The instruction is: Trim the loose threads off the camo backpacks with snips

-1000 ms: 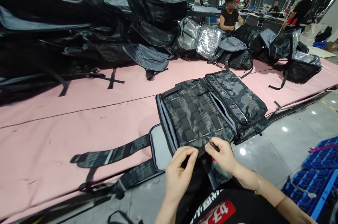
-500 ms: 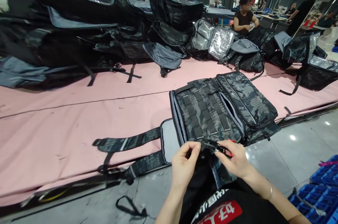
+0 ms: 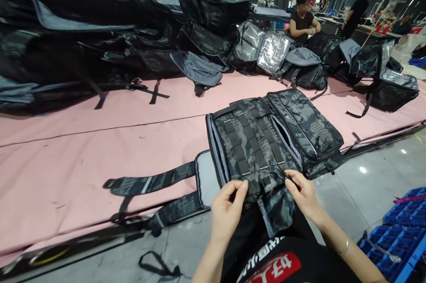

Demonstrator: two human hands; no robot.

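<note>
A grey camouflage backpack [image 3: 266, 134] lies flat at the near edge of the pink padded table [image 3: 83, 149], its two straps [image 3: 149, 183] trailing to the left. My left hand [image 3: 228, 209] pinches the bag's bottom edge with fingers closed on the fabric. My right hand [image 3: 304, 194] is closed round a small black tool [image 3: 286, 176], whose tip touches the bag's lower right corner. A camouflage flap [image 3: 276, 212] hangs off the table between my hands.
Piles of black and grey bags [image 3: 100, 38] line the back of the table, with silver-lined ones [image 3: 273, 52] further right. A seated person [image 3: 301, 18] works behind them. Blue crates [image 3: 402, 225] stand on the floor at right. A loose black strap [image 3: 159, 267] lies on the floor.
My right hand has shifted right and up to the bag's lower right corner, and the red bit of the tool no longer shows. My left hand stays pinching the bottom edge.
</note>
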